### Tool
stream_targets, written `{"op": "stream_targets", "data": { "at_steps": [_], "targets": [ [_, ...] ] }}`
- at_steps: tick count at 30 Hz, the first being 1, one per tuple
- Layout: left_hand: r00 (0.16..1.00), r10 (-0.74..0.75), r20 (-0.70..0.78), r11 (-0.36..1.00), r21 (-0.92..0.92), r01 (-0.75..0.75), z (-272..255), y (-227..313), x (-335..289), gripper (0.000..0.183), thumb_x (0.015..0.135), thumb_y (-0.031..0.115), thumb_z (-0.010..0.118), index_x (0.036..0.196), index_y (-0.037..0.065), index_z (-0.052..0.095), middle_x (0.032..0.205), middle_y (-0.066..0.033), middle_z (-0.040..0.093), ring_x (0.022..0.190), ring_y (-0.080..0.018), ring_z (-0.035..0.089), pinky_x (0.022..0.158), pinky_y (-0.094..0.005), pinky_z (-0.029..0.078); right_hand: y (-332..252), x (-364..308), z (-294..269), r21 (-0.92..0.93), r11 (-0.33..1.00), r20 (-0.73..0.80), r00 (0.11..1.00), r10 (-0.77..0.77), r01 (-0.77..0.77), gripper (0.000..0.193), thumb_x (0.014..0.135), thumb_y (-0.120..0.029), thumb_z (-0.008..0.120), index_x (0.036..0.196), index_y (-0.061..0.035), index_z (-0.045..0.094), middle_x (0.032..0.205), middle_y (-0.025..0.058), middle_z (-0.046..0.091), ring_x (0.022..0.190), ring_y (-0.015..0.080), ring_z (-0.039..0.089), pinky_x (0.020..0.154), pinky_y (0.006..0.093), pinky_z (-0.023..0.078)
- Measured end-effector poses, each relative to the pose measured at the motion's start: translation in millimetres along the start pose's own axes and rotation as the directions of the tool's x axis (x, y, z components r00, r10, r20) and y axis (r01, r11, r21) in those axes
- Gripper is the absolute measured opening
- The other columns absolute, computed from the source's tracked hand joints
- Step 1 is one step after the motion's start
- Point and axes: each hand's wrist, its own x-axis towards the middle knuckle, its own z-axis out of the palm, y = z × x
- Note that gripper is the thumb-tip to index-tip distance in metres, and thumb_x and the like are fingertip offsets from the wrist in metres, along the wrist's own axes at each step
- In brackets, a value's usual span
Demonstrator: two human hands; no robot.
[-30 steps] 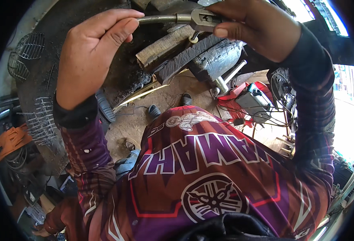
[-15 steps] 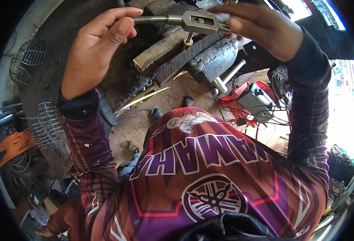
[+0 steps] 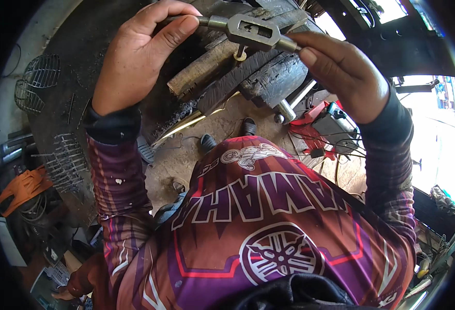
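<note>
As both hands (image 3: 139, 58) (image 3: 349, 73) pinch, metal tool (image 3: 253, 39) between

R hand (image 3: 349, 68) slid off block (image 3: 252, 38) of metal tool (image 3: 233, 30) to rod (image 3: 287, 45); L hand (image 3: 138, 62) nearer block vs b4.

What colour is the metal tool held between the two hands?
The metal tool is dull silver-grey, seen best in the head view.
</note>
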Motion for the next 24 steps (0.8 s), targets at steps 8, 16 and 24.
{"op": "stream_targets", "data": {
  "at_steps": [8, 16, 24],
  "targets": [
    [0.969, 0.082, 0.233, 0.987, -0.156, -0.046, -11, -23, 24, 0.039, 0.105, 0.039, 0.059, 0.127, 0.008, 0.066, 0.101, 0.0036, 0.064, 0.082, -0.0047, 0.049, 0.076, -0.0228, 0.042, -20, -7, 8, 0.275, 0.937, -0.008, 0.974, 0.228, -0.218, 0.045, 0.109, -0.029, 0.052, 0.138, 0.0052, 0.057, 0.073, -0.0035, 0.049, 0.063, 0.0047, 0.044, 0.058, 0.0229, 0.036],
    [0.970, -0.184, -0.157, 0.977, -0.136, 0.163, 12, 17, -6, 0.051, 0.109, 0.041, 0.050, 0.144, 0.004, 0.051, 0.100, -0.0013, 0.067, 0.081, -0.0064, 0.056, 0.074, -0.0226, 0.044, -16, -14, -20, 0.242, 0.899, 0.171, 0.928, 0.331, -0.365, 0.042, 0.109, -0.036, 0.050, 0.106, -0.0002, 0.072, 0.064, -0.0020, 0.050, 0.061, 0.0074, 0.050, 0.058, 0.0265, 0.042],
    [0.975, -0.221, -0.034, 0.946, -0.250, 0.206, 18, -3, 18, 0.035, 0.108, 0.039, 0.053, 0.115, 0.005, 0.057, 0.086, 0.0022, 0.057, 0.078, -0.0057, 0.053, 0.072, -0.0221, 0.043, -22, -22, -6, 0.264, 0.898, 0.154, 0.935, 0.320, -0.352, 0.040, 0.109, -0.035, 0.049, 0.104, -0.0024, 0.072, 0.063, -0.0049, 0.045, 0.060, 0.0053, 0.045, 0.056, 0.0257, 0.037]
  ]
}}
